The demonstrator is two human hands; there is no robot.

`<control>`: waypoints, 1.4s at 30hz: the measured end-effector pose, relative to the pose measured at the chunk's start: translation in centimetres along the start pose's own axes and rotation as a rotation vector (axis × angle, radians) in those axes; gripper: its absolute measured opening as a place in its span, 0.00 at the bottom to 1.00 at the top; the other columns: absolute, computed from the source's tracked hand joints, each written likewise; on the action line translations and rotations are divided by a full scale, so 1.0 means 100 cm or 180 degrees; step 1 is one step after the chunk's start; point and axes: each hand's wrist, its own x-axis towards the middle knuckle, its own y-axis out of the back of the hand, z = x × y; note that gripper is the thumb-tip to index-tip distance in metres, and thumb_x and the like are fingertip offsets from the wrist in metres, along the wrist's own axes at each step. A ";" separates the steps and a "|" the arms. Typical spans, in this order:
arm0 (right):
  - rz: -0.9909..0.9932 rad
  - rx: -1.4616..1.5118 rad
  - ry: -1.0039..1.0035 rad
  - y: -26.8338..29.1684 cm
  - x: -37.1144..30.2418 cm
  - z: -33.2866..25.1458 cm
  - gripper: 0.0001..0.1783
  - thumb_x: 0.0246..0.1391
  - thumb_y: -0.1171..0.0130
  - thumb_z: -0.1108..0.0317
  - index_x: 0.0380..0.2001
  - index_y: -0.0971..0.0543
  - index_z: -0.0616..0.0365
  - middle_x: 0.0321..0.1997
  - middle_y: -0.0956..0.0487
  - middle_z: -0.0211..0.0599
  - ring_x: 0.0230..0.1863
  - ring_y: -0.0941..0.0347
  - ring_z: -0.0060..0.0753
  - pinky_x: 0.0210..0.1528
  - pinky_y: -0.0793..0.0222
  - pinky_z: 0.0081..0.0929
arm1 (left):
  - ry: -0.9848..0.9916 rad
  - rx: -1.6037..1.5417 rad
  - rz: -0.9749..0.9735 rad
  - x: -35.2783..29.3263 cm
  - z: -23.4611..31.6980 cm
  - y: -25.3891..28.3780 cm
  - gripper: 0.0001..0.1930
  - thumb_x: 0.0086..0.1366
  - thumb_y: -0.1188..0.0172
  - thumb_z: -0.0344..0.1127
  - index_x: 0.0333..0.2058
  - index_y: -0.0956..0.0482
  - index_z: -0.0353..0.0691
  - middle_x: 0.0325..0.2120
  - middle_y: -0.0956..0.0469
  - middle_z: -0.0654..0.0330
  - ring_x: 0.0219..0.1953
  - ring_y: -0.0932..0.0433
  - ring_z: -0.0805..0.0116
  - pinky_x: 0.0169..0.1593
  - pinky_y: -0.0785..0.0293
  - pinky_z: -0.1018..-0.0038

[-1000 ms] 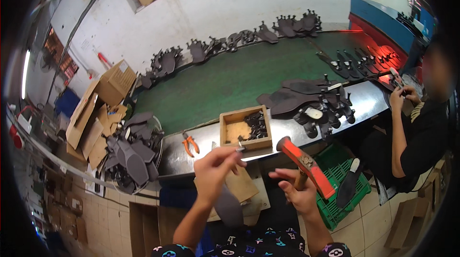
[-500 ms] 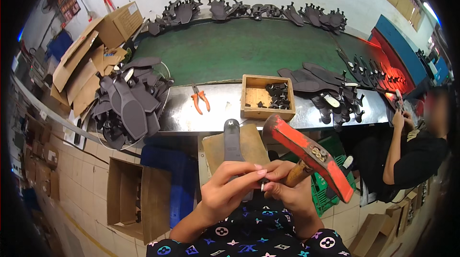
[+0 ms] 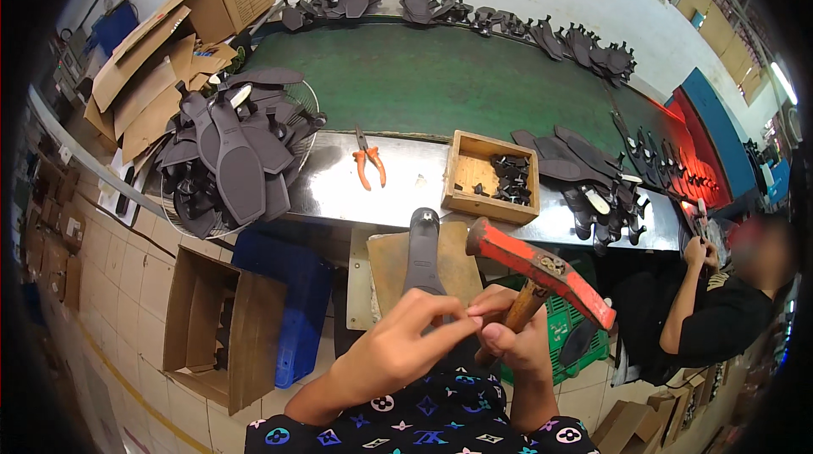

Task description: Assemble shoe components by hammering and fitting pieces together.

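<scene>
My right hand (image 3: 521,340) is closed round the wooden handle of a hammer (image 3: 544,270), its red, worn head tilted up to the right. Fingertips of my left hand (image 3: 406,337) are pinched together and meet those of my right; whatever lies between them is hidden. Just beyond my left hand, a dark grey shoe sole (image 3: 423,263) points away from me, its heel end at the far side. Under it is a tan board (image 3: 461,272). My left hand covers the sole's near part.
On the metal bench edge lie orange-handled pliers (image 3: 369,168) and a wooden box (image 3: 449,191) of small black pieces. Heeled soles fill a wire basket (image 3: 313,102) at left; more soles (image 3: 576,157) lie at right. A co-worker (image 3: 707,310) sits right. Below stand a cardboard box (image 3: 254,352) and green crate (image 3: 584,361).
The view has shifted slightly. The hammer head has tipped a little, its right end higher. A small dark piece with a white pin, visible between my fingertips before, is now hidden.
</scene>
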 end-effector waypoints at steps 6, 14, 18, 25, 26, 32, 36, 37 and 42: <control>0.0451 -0.0568 -0.0258 -0.010 0.014 -0.001 0.11 0.47 0.30 0.77 0.35 0.20 0.68 0.38 0.20 0.43 0.25 0.25 0.22 0.20 0.34 0.16 | -0.0005 -0.0045 0.0238 0.000 -0.032 -0.013 0.29 0.51 0.31 0.21 0.53 0.28 0.36 0.41 0.23 0.54 0.39 0.23 0.58 0.39 0.26 0.68; 0.0332 -0.1417 -0.0028 0.032 0.081 0.038 0.19 0.48 0.29 0.75 0.44 0.21 0.67 0.44 0.18 0.39 0.43 0.22 0.25 0.43 0.25 0.23 | 0.0928 0.0449 0.0943 0.016 -0.167 -0.051 0.21 0.54 0.29 0.35 0.46 0.23 0.36 0.38 0.18 0.52 0.40 0.21 0.53 0.51 0.30 0.64; 0.0268 -0.1530 0.0153 0.039 0.113 0.051 0.14 0.53 0.33 0.73 0.42 0.18 0.69 0.39 0.15 0.38 0.41 0.22 0.21 0.46 0.27 0.23 | 0.1260 0.0352 0.0678 0.016 -0.162 -0.056 0.13 0.54 0.31 0.31 0.40 0.16 0.40 0.36 0.17 0.55 0.40 0.20 0.58 0.46 0.26 0.67; -0.0301 -0.2322 0.0180 0.032 0.109 0.055 0.13 0.52 0.35 0.76 0.43 0.18 0.68 0.39 0.15 0.42 0.39 0.19 0.29 0.45 0.24 0.24 | 0.1301 -0.0080 0.0952 -0.009 -0.149 -0.056 0.13 0.50 0.31 0.27 0.37 0.16 0.34 0.35 0.16 0.54 0.38 0.18 0.59 0.45 0.24 0.70; -0.0315 -0.2324 0.0165 0.032 0.109 0.056 0.13 0.52 0.35 0.76 0.43 0.18 0.68 0.39 0.15 0.42 0.39 0.19 0.29 0.45 0.24 0.24 | 0.1319 -0.0085 0.0962 -0.011 -0.150 -0.056 0.13 0.50 0.31 0.27 0.37 0.16 0.34 0.35 0.16 0.54 0.38 0.18 0.59 0.45 0.24 0.70; -0.0263 -0.2904 0.0547 0.028 0.108 0.054 0.14 0.49 0.35 0.74 0.41 0.19 0.65 0.35 0.17 0.46 0.35 0.18 0.34 0.40 0.26 0.26 | 0.1264 -0.0046 0.1008 -0.016 -0.152 -0.058 0.12 0.49 0.30 0.26 0.35 0.16 0.33 0.34 0.16 0.54 0.40 0.18 0.59 0.46 0.24 0.69; -0.0374 -0.2817 0.0578 0.031 0.108 0.056 0.13 0.49 0.36 0.75 0.40 0.19 0.65 0.37 0.18 0.47 0.39 0.18 0.39 0.41 0.26 0.29 | 0.1209 -0.0063 0.1073 -0.020 -0.156 -0.062 0.13 0.48 0.27 0.32 0.34 0.15 0.37 0.36 0.16 0.56 0.42 0.18 0.57 0.52 0.28 0.64; -0.0445 -0.3007 0.0623 0.031 0.107 0.054 0.13 0.48 0.37 0.76 0.40 0.19 0.65 0.39 0.18 0.47 0.40 0.19 0.42 0.43 0.26 0.30 | 0.1199 -0.0009 0.1053 -0.019 -0.155 -0.062 0.13 0.47 0.27 0.32 0.34 0.15 0.38 0.36 0.16 0.56 0.41 0.18 0.57 0.53 0.29 0.64; -0.0513 -0.3468 0.0809 0.012 0.097 0.034 0.14 0.45 0.39 0.80 0.39 0.20 0.65 0.44 0.19 0.44 0.43 0.21 0.49 0.46 0.27 0.32 | 0.1223 -0.0292 0.0966 -0.018 -0.149 -0.054 0.12 0.49 0.29 0.30 0.35 0.16 0.36 0.34 0.16 0.55 0.37 0.18 0.57 0.46 0.25 0.67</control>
